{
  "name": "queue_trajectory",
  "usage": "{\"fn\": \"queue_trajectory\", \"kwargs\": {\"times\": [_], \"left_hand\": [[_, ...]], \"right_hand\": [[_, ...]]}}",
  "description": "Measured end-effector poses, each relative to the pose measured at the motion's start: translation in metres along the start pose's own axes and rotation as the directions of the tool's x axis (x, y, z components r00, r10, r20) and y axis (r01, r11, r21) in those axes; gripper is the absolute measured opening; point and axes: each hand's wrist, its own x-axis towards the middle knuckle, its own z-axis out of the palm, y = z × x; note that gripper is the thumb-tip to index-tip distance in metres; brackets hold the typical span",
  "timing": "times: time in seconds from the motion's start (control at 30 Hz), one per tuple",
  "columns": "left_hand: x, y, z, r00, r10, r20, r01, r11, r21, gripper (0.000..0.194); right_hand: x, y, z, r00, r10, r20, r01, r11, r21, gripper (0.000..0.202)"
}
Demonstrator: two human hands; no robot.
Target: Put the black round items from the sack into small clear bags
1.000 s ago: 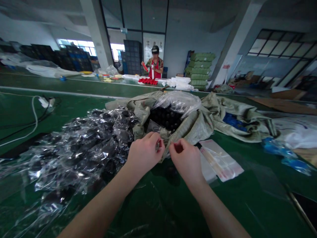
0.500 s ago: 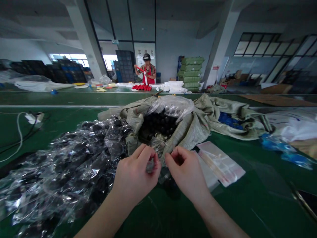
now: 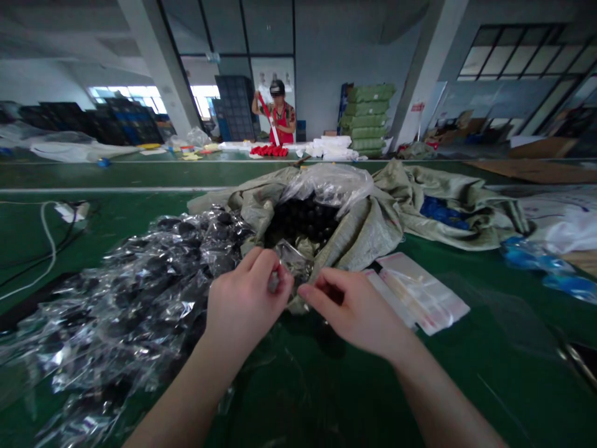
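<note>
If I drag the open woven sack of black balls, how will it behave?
Likely floppy: the woven sack slumps in deep folds around its mouth. Its load may shift unevenly, since many separate black balls are heaped inside. Those look round and smooth, so some could roll out through the open mouth if it tips.

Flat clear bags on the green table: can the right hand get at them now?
Probably yes: the right hand is beside the flat clear bags, and nothing appears to block the way.

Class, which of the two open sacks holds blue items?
The sack on the right: blue items show inside, whereas the left sack holds round black items.
</note>
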Motion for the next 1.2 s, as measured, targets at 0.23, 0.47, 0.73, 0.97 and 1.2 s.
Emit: {"fn": "queue_trajectory", "kwargs": {"times": [0.23, 0.47, 0.73, 0.97, 1.2], "left_hand": [[0.005, -0.005, 0.038, 0.958, -0.121, 0.26, 0.091, 0.988, 0.127, 0.017], [0.004, -0.005, 0.044, 0.949, -0.098, 0.299, 0.066, 0.991, 0.116, 0.019], [0.002, -0.007, 0.052, 0.916, -0.013, 0.401, 0.027, 0.999, -0.031, 0.015], [0.004, -0.015, 0.06, 0.924, -0.037, 0.382, 0.114, 0.977, -0.182, 0.019], [0.001, -0.01, 0.064, 0.934, -0.07, 0.351, 0.14, 0.974, -0.178, 0.019]], "right_hand": [[0.011, 0.087, 0.019, 0.93, 0.128, 0.346, -0.061, 0.978, -0.199, 0.033], [0.01, 0.064, 0.015, 0.837, 0.046, 0.545, -0.002, 0.997, -0.08, 0.016], [0.021, 0.039, 0.02, 0.984, 0.132, 0.123, -0.179, 0.806, 0.565, 0.036], [0.024, 0.065, 0.028, 0.995, 0.087, -0.055, -0.082, 0.993, 0.087, 0.034], [0.023, 0.059, 0.033, 0.998, -0.038, -0.042, 0.027, 0.969, -0.245, 0.043]]}}
